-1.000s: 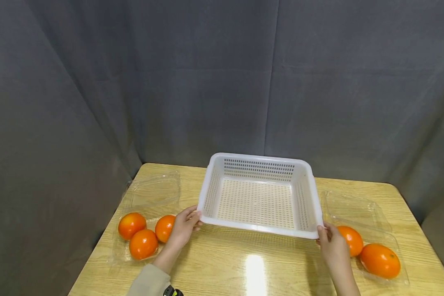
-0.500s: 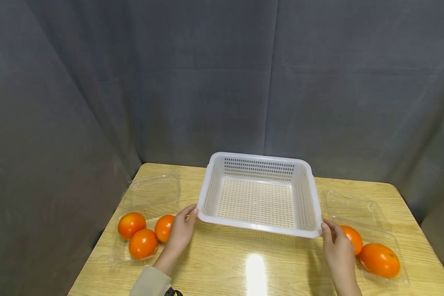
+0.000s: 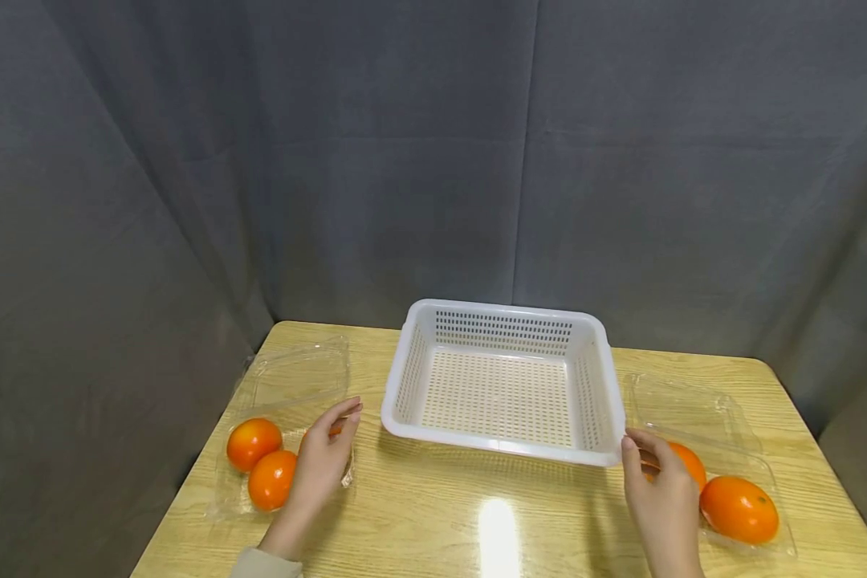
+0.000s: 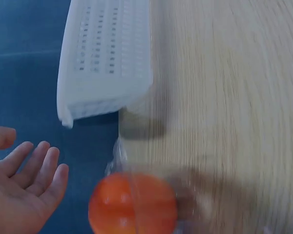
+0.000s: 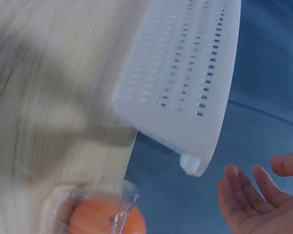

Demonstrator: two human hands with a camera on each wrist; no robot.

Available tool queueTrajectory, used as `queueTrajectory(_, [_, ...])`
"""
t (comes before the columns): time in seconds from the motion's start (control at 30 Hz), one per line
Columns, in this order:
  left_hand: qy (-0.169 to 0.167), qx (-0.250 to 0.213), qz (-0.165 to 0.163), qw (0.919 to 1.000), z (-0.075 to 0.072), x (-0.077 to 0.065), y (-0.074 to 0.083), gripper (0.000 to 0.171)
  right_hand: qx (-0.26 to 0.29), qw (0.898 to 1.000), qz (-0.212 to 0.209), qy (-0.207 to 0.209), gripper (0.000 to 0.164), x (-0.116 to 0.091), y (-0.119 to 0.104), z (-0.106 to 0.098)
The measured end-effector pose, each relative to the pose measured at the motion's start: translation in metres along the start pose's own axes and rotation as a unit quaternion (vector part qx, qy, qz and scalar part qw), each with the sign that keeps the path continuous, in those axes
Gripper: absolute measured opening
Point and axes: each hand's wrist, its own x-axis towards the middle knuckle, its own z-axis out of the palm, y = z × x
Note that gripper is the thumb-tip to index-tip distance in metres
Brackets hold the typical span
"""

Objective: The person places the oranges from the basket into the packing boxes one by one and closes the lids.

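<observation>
A white perforated plastic basket (image 3: 491, 444) rests on the table with nothing in it. My left hand (image 3: 318, 472) is apart from its left side, fingers loosely bent and holding nothing. Partly hidden behind that hand is a smooth, round orange fruit (image 4: 132, 204). My right hand (image 3: 663, 499) hovers by the basket's front right corner. In the right wrist view its fingers (image 5: 256, 197) are relaxed, with a gap to the basket (image 5: 180, 87). Orange fruit (image 3: 686, 464) shows behind the right hand, and a larger-looking fruit (image 3: 739, 510) lies to its right.
A clear plastic clamshell box (image 3: 299, 373) lies with its lid open at the left, holding glossy orange fruits (image 3: 254, 444). A similar clear box (image 3: 694, 413) is at the right. Dark grey curtains (image 3: 433, 160) stand behind the wooden table (image 3: 441, 530).
Both hands have let go of the basket's front corners. My left hand has moved left, over the nearby fruit; the right has shifted only slightly. The basket stays in nearly the same place.
</observation>
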Motion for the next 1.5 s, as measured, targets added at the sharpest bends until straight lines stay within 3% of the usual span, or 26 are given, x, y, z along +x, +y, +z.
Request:
queueTrajectory(0.33, [-0.001,0.016,-0.03,0.9994,-0.045,-0.02,-0.005,0.041,0.019,0.995,-0.095,0.006,0.018,-0.009,-0.016,0.029])
queueTrajectory(0.53, [0.029,0.044,-0.049,0.9974,-0.076,-0.032,-0.017,0.043,0.042,0.99,-0.134,-0.026,0.013,-0.021,-0.028,0.056])
queueTrajectory(0.77, [0.049,0.061,-0.105,0.9914,-0.109,-0.05,-0.035,0.05,0.077,0.978,-0.17,-0.091,0.013,-0.037,-0.047,0.082])
queueTrajectory(1.07, [0.106,0.064,-0.087,0.9884,-0.124,-0.061,-0.05,0.046,0.086,0.968,-0.186,-0.143,0.012,-0.044,-0.069,0.107])
queueTrajectory(1.3, [0.127,0.066,-0.114,0.9831,-0.131,-0.062,-0.059,0.046,0.087,0.953,-0.237,-0.17,0.01,-0.052,-0.078,0.127])
queueTrajectory(1.5, [0.139,0.069,-0.125,0.98,-0.138,-0.061,-0.077,0.048,0.09,0.94,-0.269,-0.19,0.009,-0.058,-0.084,0.145])
